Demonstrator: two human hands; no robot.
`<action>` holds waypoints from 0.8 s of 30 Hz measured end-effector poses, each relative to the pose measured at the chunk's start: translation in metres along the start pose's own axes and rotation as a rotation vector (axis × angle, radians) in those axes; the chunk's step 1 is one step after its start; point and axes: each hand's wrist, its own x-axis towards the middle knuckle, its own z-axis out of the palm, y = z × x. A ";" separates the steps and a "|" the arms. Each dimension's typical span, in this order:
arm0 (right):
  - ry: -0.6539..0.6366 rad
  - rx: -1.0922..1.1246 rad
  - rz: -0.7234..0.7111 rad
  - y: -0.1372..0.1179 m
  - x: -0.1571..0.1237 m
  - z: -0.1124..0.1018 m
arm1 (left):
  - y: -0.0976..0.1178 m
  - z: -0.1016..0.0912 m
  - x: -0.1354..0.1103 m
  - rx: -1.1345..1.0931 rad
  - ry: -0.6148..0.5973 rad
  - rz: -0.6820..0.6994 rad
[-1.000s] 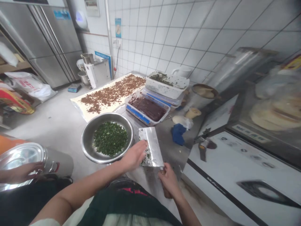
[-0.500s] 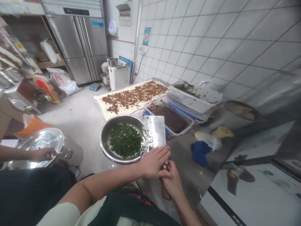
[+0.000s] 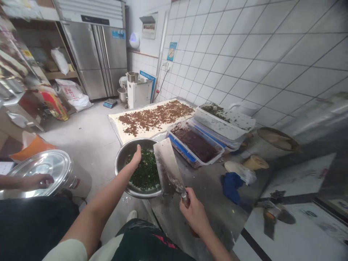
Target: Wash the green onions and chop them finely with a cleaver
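Observation:
My right hand [image 3: 194, 212] is wrapped round the handle of a cleaver [image 3: 169, 165]. The broad blade is tilted beside the right rim of a steel bowl [image 3: 117, 159], overlapping it in view. Chopped green leaves [image 3: 144, 174] lie in the bowl. Over the bowl's left part reaches my left hand [image 3: 136, 156], fingers stretched out and seen from the side, with nothing visible in it. Whether it touches the leaves I cannot tell. Beyond the bowl, a sheet of dough [image 3: 114, 117] bears brown crumbly filling [image 3: 152, 116].
A plastic box of dark paste [image 3: 195, 141] stands right of the bowl, with a box of greens [image 3: 225, 117] behind it. A blue cloth [image 3: 231, 187] lies on the steel table [image 3: 203, 188]. At left, another person's hand [image 3: 38, 182] rests on a lidded pot [image 3: 58, 165].
My left hand has left the cleaver and moved left over the bowl. The blade has turned and tilted, and the green bits seen on it earlier no longer show.

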 end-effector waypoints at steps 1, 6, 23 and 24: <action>-0.005 -0.131 -0.067 0.003 0.003 -0.010 | 0.001 -0.011 0.005 -0.032 -0.024 -0.024; -0.001 -0.769 -0.525 0.005 0.033 -0.072 | 0.037 -0.054 0.010 -0.125 -0.092 0.023; 0.083 -1.032 -1.178 -0.038 0.125 -0.086 | 0.093 0.051 -0.059 0.352 -0.548 0.775; 0.082 -1.032 -1.194 -0.040 0.127 -0.088 | 0.091 0.048 -0.056 0.366 -0.528 0.769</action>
